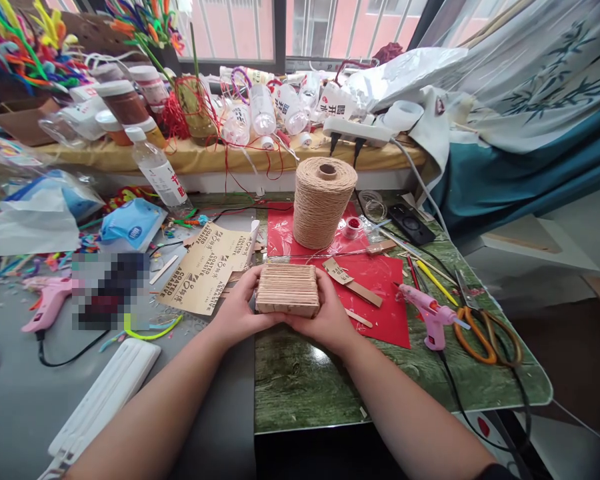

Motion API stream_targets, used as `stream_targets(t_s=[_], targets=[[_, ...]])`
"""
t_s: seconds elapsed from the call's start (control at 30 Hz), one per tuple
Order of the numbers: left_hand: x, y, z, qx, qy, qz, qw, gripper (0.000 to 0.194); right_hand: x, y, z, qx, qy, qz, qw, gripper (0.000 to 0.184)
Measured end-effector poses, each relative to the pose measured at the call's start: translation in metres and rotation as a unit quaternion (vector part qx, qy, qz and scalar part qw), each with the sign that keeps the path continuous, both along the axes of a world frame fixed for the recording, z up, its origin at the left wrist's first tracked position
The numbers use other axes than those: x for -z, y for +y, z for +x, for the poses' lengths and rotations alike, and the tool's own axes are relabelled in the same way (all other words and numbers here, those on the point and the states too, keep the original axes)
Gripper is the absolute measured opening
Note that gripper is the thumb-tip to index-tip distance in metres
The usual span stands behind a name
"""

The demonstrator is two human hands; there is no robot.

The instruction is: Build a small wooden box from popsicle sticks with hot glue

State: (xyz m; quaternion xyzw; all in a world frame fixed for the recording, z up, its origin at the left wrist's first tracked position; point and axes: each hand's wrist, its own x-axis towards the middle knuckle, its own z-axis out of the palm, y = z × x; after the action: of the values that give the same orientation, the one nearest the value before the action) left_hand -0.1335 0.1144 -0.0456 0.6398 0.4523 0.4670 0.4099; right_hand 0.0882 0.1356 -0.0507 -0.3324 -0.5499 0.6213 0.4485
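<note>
Between my two hands I hold a small box of craft sticks, its top made of sticks laid side by side. My left hand is closed round its left side, and my right hand grips the right side. Both thumbs come together under the near edge. Just behind the box stands a big cone of jute twine. Sandpaper lies to the left of my hands, printed side up. Right of the box, a cut sandpaper strip and a loose craft stick rest on red sheets.
A pink glue gun and orange-handled scissors lie on the right, with a yellow pen behind. Another pink glue gun and a white power strip are left. A plastic bottle leans near the crowded windowsill.
</note>
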Motion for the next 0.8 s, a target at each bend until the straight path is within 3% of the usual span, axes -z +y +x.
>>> stream_targets(t_s=[0.13,0.2,0.3,0.47,0.53,0.63,0.73,0.8], targets=[[0.005,-0.004,-0.003,0.032,-0.103,-0.027,0.994,0.092,-0.002,0.003,0.011,-0.055,0.01,0.041,0.998,0.1],[0.007,-0.004,-0.007,0.041,-0.141,-0.046,0.988,0.094,-0.004,0.006,0.018,-0.087,0.037,0.035,0.995,0.091],[0.009,-0.003,-0.01,0.067,-0.167,-0.082,0.98,0.095,-0.004,0.01,0.024,-0.132,0.077,-0.028,0.988,0.075],[0.012,0.001,-0.009,0.105,-0.173,-0.1,0.974,0.09,-0.005,0.011,0.024,-0.175,0.128,-0.119,0.969,0.068],[0.013,0.004,-0.009,0.087,-0.155,-0.082,0.981,0.083,-0.008,0.009,0.022,-0.18,0.125,-0.123,0.968,0.066],[0.014,0.01,-0.01,0.004,-0.122,-0.026,0.992,0.066,-0.011,0.005,0.019,-0.168,0.1,-0.108,0.975,0.054],[0.011,0.011,-0.009,-0.097,-0.083,0.014,0.992,0.045,-0.011,0.001,0.013,-0.104,0.055,-0.055,0.992,0.042],[0.01,0.009,-0.006,-0.098,-0.067,0.011,0.993,0.039,-0.01,0.001,0.009,-0.048,0.005,0.018,0.999,0.037]])
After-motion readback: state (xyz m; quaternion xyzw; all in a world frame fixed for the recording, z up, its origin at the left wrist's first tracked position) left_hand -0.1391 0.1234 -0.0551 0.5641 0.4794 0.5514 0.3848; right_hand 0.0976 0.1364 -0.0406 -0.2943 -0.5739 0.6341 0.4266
